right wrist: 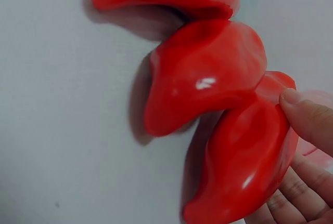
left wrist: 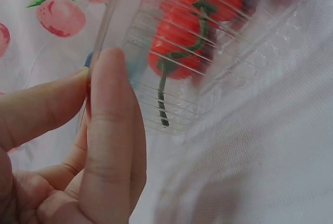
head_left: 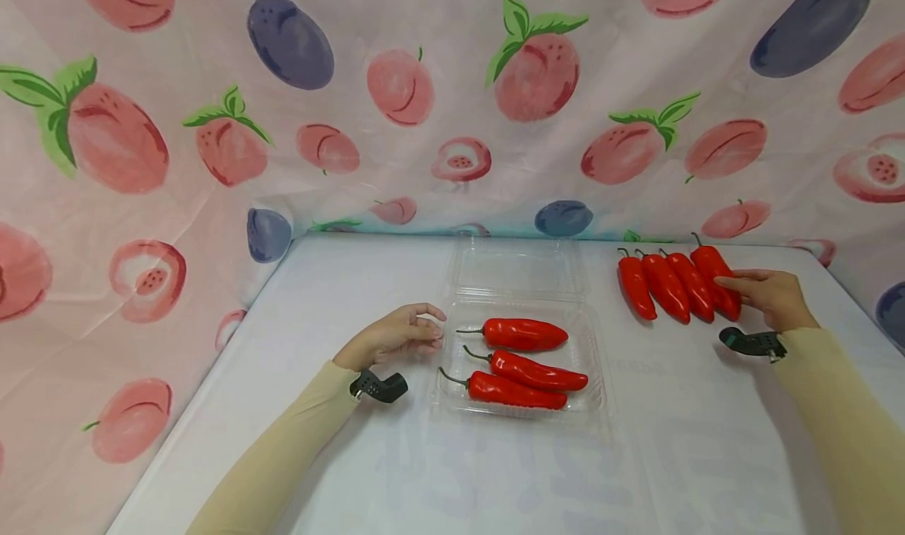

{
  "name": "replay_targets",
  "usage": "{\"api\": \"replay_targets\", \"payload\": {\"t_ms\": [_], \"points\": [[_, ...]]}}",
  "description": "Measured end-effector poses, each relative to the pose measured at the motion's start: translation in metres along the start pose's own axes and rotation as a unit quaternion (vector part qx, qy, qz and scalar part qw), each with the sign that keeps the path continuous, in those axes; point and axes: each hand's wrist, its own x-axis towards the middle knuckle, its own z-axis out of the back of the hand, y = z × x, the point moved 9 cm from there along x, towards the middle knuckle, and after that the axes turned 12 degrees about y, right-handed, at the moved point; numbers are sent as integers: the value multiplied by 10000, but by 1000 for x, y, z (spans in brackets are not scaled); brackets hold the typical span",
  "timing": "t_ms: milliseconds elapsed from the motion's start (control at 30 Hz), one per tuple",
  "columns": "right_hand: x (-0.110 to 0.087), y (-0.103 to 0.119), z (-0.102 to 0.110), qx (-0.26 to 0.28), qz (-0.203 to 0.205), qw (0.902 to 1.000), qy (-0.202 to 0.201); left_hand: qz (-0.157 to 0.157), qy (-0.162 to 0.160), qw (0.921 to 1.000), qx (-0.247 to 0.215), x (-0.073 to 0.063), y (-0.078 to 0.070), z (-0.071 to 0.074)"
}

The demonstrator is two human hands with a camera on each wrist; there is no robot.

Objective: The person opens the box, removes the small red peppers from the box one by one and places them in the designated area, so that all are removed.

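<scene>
A clear plastic clamshell container lies open on the table with three red peppers in it, their green stems toward the left. My left hand pinches its left rim; in the left wrist view the thumb and fingers stand on either side of the clear edge. At the back right several more red peppers lie side by side, stems away from me. My right hand holds the rightmost red pepper, thumb on top and fingers along its outer side in the right wrist view. The neighbouring pepper overlaps it there.
The container's clear lid is folded back behind its base. A white cloth covers the table. Curtains printed with fruit hang at the back and left. Each wrist wears a black camera mount.
</scene>
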Motion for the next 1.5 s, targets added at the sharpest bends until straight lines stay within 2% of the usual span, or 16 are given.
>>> {"api": "replay_targets", "payload": {"t_ms": [300, 633, 1133, 1500], "points": [[-7, 9, -8, -68, 103, 9999, 112, 71, -42, 9997, 222, -2, -3, 1], [-10, 17, -16, -264, 198, 9993, 151, 48, -48, 9999, 92, 0, -1, 0], [-11, 15, -21, -270, 139, 9989, 359, -45, 8, 10000, 87, 0, -3, -2], [-8, 12, -20, -341, 274, 9961, 764, -99, 51, 9999, 60, 0, -3, -2]]}}
